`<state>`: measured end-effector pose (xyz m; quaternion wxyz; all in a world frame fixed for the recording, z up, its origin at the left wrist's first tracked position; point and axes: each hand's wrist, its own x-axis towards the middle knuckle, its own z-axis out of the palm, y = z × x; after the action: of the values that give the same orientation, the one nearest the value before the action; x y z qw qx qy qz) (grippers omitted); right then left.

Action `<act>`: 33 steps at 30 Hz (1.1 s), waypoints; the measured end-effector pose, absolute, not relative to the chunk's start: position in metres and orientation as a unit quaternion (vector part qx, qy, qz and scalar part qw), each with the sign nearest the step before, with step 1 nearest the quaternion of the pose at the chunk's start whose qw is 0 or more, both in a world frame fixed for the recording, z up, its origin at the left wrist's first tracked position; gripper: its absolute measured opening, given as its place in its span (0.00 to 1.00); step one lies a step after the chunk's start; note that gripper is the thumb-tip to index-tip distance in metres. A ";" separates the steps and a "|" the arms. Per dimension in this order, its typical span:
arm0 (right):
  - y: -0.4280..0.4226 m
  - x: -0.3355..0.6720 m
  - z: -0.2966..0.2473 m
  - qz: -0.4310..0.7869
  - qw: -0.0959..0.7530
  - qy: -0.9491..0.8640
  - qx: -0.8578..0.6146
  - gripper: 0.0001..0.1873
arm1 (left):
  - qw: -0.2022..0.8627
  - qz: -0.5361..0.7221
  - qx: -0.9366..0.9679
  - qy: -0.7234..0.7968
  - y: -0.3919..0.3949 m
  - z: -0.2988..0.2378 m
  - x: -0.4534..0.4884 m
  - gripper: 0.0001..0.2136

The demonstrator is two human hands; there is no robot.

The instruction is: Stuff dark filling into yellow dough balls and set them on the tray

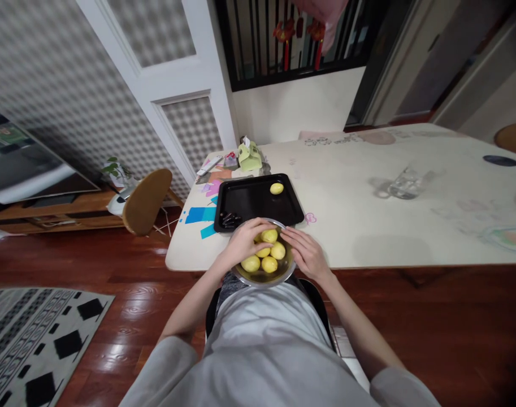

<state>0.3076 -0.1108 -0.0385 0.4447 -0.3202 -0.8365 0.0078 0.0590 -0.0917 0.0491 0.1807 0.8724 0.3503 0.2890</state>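
Note:
A round metal bowl (264, 280) with several yellow lemons (277, 250) in it sits close to my body at the table's front edge. My left hand (246, 242) reaches over the bowl's left side, its thumb and fingers around a lemon (269, 236) near the far rim. On the opposite side, my right hand (307, 251) grips the bowl's rim, fingers stretched along it. Just beyond the bowl lies a black rectangular tray (249, 198). A single lemon (277, 189) rests in its far right part, and small dark objects (231, 219) lie in its near left corner.
The white table (351, 226) extends far to the right, with a clear glass (404, 185) on it. Behind the tray are a green tissue holder (250, 155) and a white remote (209, 165). A wooden chair (147, 202) stands to the left.

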 end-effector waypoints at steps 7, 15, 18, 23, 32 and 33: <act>-0.110 0.307 -0.039 0.003 0.450 -0.832 -0.326 0.23 | 0.160 0.288 0.881 0.339 -0.086 0.038 0.071 0.21; -0.111 0.305 -0.036 -0.004 0.469 -0.819 -0.330 0.24 | 0.197 0.289 0.875 0.335 -0.075 0.054 0.064 0.20; -0.111 0.304 -0.035 -0.004 0.472 -0.818 -0.328 0.24 | 0.196 0.316 0.873 0.316 -0.046 0.062 0.063 0.18; -0.112 0.305 -0.036 0.011 0.466 -0.818 -0.336 0.25 | 0.149 0.308 0.885 0.315 0.038 0.056 0.076 0.17; -0.114 0.306 -0.038 0.001 0.450 -0.824 -0.345 0.25 | 0.157 0.234 0.879 0.386 0.128 0.020 0.110 0.22; -0.114 0.306 -0.038 -0.001 0.450 -0.823 -0.345 0.25 | 0.157 0.237 0.877 0.387 0.130 0.017 0.112 0.22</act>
<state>0.3060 -0.1140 -0.0376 0.4504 -0.3450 -0.8235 -0.0006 0.1115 0.1297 0.0175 0.1565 0.8773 0.3872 0.2367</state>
